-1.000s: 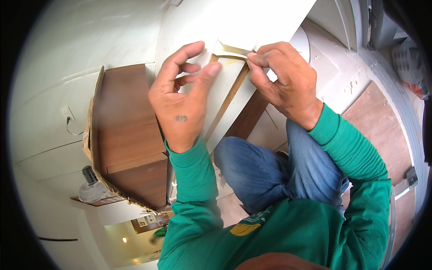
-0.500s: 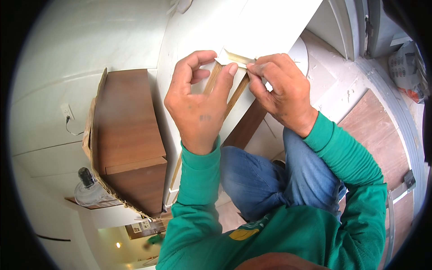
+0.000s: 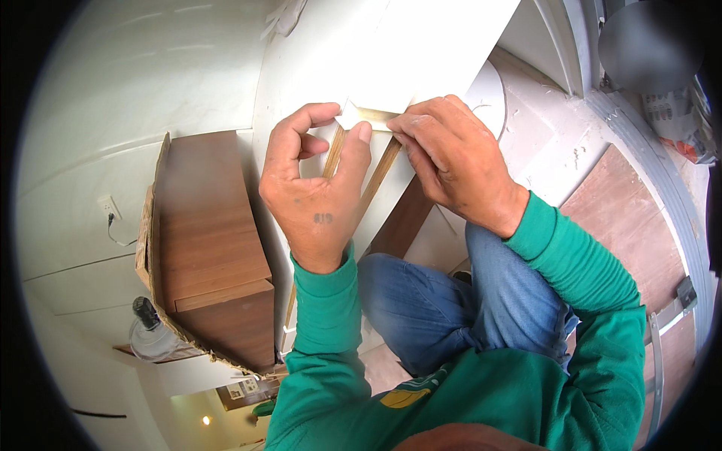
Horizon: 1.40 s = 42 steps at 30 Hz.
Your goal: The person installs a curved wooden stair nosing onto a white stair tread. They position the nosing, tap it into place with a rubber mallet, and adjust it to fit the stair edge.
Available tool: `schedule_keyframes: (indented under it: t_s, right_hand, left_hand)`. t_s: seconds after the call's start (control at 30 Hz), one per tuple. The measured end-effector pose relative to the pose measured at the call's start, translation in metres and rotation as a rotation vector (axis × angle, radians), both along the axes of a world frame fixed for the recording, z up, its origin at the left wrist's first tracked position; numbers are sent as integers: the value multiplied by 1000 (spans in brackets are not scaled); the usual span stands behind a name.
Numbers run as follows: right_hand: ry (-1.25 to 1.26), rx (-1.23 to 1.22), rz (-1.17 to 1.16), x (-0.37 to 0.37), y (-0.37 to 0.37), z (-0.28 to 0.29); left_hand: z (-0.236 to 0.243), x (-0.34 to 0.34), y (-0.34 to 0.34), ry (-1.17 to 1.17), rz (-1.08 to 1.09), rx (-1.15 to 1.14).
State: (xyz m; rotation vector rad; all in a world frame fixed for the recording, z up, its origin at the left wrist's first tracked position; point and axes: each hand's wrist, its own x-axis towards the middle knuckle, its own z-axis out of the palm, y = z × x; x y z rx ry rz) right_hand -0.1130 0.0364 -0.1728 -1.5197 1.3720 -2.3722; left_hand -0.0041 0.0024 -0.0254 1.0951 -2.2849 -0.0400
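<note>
A short white strip (image 3: 382, 126) with a cream-coloured inner side spans the space between my hands, and its left end comes to a point. My left hand (image 3: 312, 188) has thumb and fingertips around that pointed end. At the strip's other end, my right hand (image 3: 459, 154) pinches it, its fingers bent and close together; the fingertips partly hide that end. Directly beyond lies a bright white panel (image 3: 421, 45). Two narrow wooden strips (image 3: 381, 174) run from beneath the white strip toward me, partly covered by my left hand.
On the left stands a brown wood-grain cabinet piece (image 3: 207, 210) with ragged cardboard along its edge. A wall outlet (image 3: 109, 204) with a black plug is farther left. Brown boards (image 3: 628, 210) lie at right, near a metal track and a plastic bag (image 3: 677, 124). My bent knees (image 3: 421, 301) are below.
The whole view has shifted a little, so hands and strip appear lower and farther left. My right hand's fingers have drawn closer together on the strip's end.
</note>
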Motion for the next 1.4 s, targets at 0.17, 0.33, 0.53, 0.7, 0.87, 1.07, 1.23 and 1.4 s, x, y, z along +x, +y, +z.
schedule_keyframes:
  t_s: [0.17, 0.33, 0.53, 0.7, 0.87, 1.07, 1.23, 1.4]
  right_hand:
    - [25, -31, 34, -6, -3, -3]
    - [-4, -45, 118, -14, 1, -15]
    - [-202, -37, 105, -13, 8, -22]
    - [-91, -29, 48, -12, 6, -18]
    - [-51, 15, 37, -8, 1, -15]
    - [-43, -5, 12, -9, -3, -14]
    - [-39, -15, 19, -8, -3, -16]
    - [-44, -14, 30, -10, -1, -15]
  left_hand:
    - [2, 0, -3, -36, -13, -44]
    - [-3, 2, -3, -10, 18, 39]
    - [-2, -2, 3, 69, 37, 141]
    - [1, 2, -1, -13, 18, 88]
    - [2, 3, -6, -46, -21, 91]
    - [14, 5, -8, -182, -189, 76]
    - [15, 5, -13, -280, -252, 29]
    - [12, 3, -15, -257, -244, 34]
